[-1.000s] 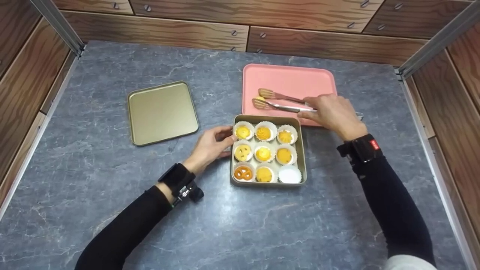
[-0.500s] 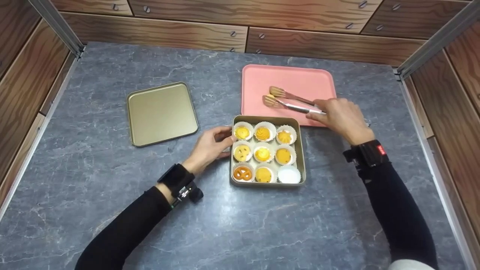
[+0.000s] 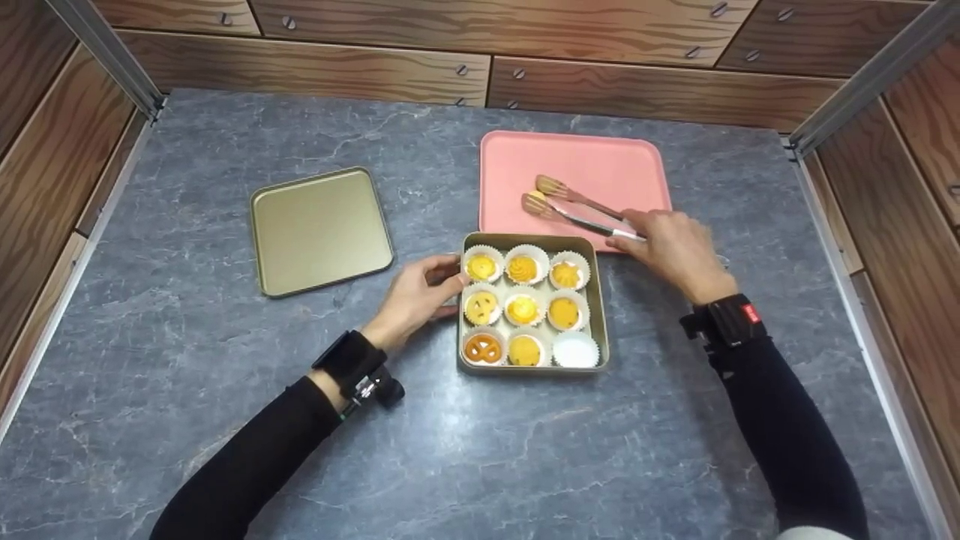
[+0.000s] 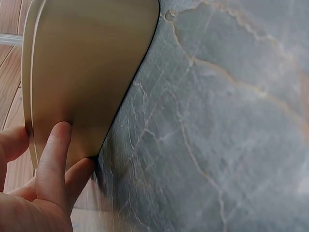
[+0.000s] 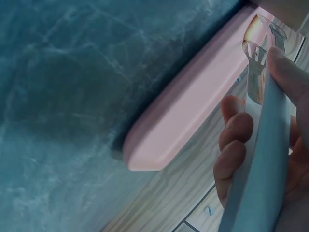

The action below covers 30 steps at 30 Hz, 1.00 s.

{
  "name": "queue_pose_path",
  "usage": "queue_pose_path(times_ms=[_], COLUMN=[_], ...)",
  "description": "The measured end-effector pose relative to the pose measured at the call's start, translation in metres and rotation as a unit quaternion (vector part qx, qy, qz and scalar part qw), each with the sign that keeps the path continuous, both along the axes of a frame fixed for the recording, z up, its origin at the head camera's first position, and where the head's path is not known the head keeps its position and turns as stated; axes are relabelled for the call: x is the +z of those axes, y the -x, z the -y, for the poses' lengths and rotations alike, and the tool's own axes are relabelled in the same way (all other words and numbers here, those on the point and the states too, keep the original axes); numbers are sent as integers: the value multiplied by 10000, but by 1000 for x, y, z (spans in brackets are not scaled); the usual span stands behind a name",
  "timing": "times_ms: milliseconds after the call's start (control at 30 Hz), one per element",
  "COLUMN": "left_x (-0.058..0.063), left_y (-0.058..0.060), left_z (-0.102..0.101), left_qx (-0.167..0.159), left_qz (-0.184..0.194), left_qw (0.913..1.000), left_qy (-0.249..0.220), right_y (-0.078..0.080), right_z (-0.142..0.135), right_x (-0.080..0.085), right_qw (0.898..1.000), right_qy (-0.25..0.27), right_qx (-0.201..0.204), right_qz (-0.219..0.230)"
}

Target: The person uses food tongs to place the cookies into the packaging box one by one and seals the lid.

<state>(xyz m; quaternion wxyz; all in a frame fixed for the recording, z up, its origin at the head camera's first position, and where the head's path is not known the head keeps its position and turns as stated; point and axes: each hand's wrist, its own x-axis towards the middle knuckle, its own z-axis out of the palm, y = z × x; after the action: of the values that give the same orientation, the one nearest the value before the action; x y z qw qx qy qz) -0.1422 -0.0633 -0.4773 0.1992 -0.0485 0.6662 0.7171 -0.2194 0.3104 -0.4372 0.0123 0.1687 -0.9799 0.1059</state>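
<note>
In the head view my right hand [image 3: 671,251] grips a pair of metal tongs [image 3: 594,223]. Between the slotted tips shows a small yellow cookie [image 3: 537,195], over the pink tray [image 3: 622,165] and partly covered by one tip. My left hand [image 3: 416,296] touches the left side of a square gold tin [image 3: 602,315], thumb at the rim and fingers along the outer wall [image 4: 87,72]. White paper cups in the tin hold yellow cookies and a brown pretzel [image 3: 482,348]. Only white shows in the paper cup [image 3: 576,350] at the front right.
A square gold lid [image 3: 322,232] lies on the grey marbled table [image 3: 420,450], left of the tin. The pink tray's front edge borders the tin's back side. Wood-patterned panels [image 3: 360,67] enclose the table at the back and sides.
The right hand and tongs have shifted right across the tray, then slightly back left, with the yellow cookie between the tips. The left hand has stayed at the tin.
</note>
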Motion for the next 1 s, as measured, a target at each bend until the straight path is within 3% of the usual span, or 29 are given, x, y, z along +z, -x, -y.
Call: queue_pose_path(times_ms=[367,667,1000], left_x=[1,1,1], left_y=[-2,-1,-1], left_z=[0,0,0], left_qx=[-13,-20,-13], left_qz=[44,32,1], left_qw=[10000,10000,10000], left_qy=[-20,-13,-6], right_y=[-10,-25,-50], right_z=[-5,-15,-26], right_x=[-12,0,12], right_qw=[9981,9947,9899], right_qy=[517,929,1100], right_qx=[118,27,133], right_qz=[-302,-437,-889])
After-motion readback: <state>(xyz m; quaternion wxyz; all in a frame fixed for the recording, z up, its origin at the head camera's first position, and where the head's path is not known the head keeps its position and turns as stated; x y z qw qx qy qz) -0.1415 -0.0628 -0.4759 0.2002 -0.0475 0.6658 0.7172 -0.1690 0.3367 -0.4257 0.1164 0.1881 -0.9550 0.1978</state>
